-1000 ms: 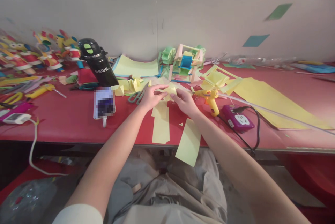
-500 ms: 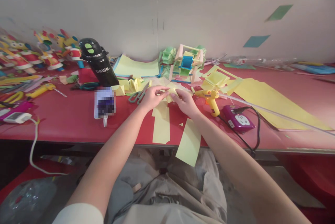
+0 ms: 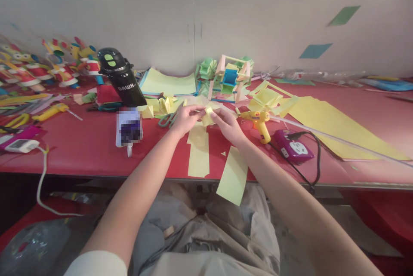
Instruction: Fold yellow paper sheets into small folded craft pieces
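Observation:
My left hand [image 3: 184, 119] and my right hand [image 3: 228, 124] meet over the red table [image 3: 84, 147], both pinching a small folded yellow paper piece [image 3: 207, 116] between their fingertips. Below the hands lie two yellow paper strips: one [image 3: 198, 152] flat on the table, the other [image 3: 232, 175] hanging over the front edge. Green-handled scissors [image 3: 167, 119] rest just left of my left hand. A yellow glue gun [image 3: 260, 122] stands just right of my right hand.
A black bottle [image 3: 121, 76] and a blurred card [image 3: 129, 127] sit at the left. A paper wheel model [image 3: 228, 78] and stacked sheets [image 3: 167, 81] stand behind. A purple power strip [image 3: 293, 147] with a black cable and large yellow sheets [image 3: 332, 125] lie right. Colourful paper figures [image 3: 38, 67] crowd the far left.
Both hands have drawn slightly closer together and lifted the yellow paper piece a little off the strips; it now looks more tightly folded between the fingertips.

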A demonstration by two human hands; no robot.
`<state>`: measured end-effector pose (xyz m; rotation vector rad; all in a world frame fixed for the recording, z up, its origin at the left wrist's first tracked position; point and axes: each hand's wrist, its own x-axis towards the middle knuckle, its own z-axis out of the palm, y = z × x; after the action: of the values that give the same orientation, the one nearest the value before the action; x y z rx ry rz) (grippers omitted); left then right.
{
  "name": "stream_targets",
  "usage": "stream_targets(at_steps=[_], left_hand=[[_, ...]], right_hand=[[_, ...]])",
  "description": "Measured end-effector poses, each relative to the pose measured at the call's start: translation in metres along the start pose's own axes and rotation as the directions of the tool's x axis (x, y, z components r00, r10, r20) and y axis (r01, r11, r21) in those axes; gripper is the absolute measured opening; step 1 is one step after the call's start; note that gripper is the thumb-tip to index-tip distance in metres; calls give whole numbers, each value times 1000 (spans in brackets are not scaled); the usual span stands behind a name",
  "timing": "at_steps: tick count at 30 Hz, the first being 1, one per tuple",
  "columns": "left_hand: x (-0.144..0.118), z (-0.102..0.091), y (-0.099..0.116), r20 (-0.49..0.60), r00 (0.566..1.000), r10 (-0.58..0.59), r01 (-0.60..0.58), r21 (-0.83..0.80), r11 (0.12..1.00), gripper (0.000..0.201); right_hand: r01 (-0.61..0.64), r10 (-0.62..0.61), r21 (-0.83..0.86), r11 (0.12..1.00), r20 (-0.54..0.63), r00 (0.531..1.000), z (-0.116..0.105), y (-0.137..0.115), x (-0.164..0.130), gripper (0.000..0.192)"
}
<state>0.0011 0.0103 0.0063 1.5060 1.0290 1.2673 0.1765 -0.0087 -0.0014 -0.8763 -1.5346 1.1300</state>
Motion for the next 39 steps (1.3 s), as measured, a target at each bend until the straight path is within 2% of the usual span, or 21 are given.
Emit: stream_targets(at_steps=[4,9,12,16,21,28,32,36,39], left_hand=[[0,-1,1,-10,1000,-8,8,-13,1000,37],[0,-2,0,-1,1000,-10,10,-44,999,39],[-1,-3,1,14,1000,-13,13,-23,1000,37],[-2,-3,3,49,999,-13,12,19,1000,38],[-4,-2,4,110,994,-18,16,19,1000,43],[-2,-1,-1,138,990,35,-39,30,999,44],[-3,-1,0,126,991,36,-40,33,999,39],[-6,0,4,99,995,20,-26,62,998,33],[-8,0,7,116,993,33,-39,49,998,27]], right_hand=[[-42,46,122,992,-28,999,0,2,1,38],[-46,54,138,989,-53,997,-1,6,1,34],[-56,61,105,993,-42,997,-2,9,1,36],[-73,73,-4,997,34,997,-4,8,1,24],[-14,13,-100,995,-15,1000,-5,7,0,24],[56,-62,-108,993,-54,997,-6,7,3,19],[84,-94,-141,986,-64,994,-6,5,0,14],[66,-76,-138,988,-63,995,-5,3,-3,13],[68,-86,-189,980,-91,992,-5,1,-5,14]])
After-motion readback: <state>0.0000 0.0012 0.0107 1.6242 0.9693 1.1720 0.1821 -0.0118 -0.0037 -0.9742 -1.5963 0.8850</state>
